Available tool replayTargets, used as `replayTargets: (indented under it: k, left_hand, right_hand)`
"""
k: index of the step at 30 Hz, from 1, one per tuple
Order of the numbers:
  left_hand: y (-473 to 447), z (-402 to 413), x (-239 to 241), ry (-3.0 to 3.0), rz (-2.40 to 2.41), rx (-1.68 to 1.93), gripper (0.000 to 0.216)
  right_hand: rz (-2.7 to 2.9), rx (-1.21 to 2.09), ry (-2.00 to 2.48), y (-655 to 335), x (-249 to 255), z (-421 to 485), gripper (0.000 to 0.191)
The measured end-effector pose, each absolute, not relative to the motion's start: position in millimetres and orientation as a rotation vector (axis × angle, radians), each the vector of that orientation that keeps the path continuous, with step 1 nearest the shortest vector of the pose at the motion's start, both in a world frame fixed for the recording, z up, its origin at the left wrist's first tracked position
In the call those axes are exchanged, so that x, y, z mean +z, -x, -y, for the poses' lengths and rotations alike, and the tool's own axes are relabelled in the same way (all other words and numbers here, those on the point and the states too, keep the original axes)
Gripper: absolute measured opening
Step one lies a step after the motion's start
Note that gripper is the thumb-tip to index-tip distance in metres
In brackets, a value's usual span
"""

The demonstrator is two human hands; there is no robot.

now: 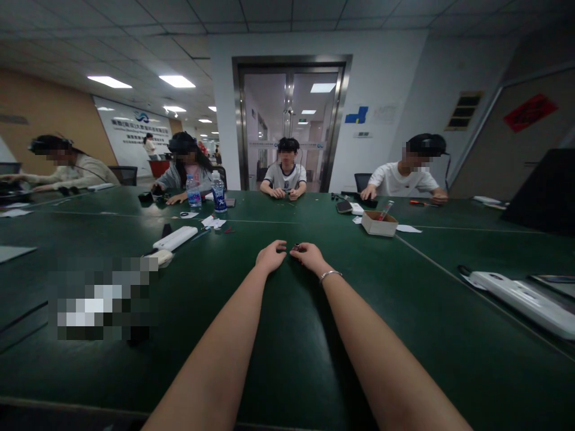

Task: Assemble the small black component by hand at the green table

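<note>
Both my arms reach out over the green table (pixel 287 335). Between the thumb and fingers of my right hand (pixel 309 256) is a small dark object (pixel 295 248) with a shiny part; it is too small to name. A silver bracelet (pixel 330 275) circles that wrist. My left hand (pixel 271 257) is just left of it, with fingers curved toward the object and a gap between thumb and fingertips. Nothing shows in the left hand, and a narrow space separates the two hands.
An open box (pixel 380 226) stands ahead on the right, near a dark phone (pixel 344 207). White power strips lie left (pixel 176 238) and right (pixel 523 302). Water bottles (pixel 218 191) and paper scraps (pixel 214 222) are ahead left. Several people sit around the table.
</note>
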State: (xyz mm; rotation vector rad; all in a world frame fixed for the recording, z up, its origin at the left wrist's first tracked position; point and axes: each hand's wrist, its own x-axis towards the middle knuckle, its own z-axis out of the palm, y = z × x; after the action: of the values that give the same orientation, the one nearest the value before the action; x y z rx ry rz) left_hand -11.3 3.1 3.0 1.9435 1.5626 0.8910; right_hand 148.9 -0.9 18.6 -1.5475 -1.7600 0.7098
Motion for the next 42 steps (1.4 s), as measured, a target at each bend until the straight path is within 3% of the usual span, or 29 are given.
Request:
replayTargets:
  k: [8,14,26,29,36,42]
  left_hand:
    - [-5,8,8,-1.922,-1.2,1.253,0.05]
    - [-16,24,25,-2.105,-1.186,1.213,0.031]
    - [-9,-6,7,-1.875,-1.304,1.238,0.012]
    - [-4,-5,3,-1.811,-1.289,1.212,0.012]
    - [2,-2,5,-1.854,-1.235,1.17,0.018]
    - [1,-1,4,-1.746,-1.252,1.187,0.018]
  right_hand:
    - [1.962,0.345,1.59,-138,10,-1,0.021]
    - [1.92,0.465,1.501,-138,11,5,0.024]
    - [1.961,0.239,1.557,-142,17,6,0.021]
    - [1.913,0.356,1.515,-142,16,6,0.015]
    - [1.514,1.143,1.206,-155,18,3,0.014]
    - [1.242,1.329,1.109,-160,18,3,0.008]
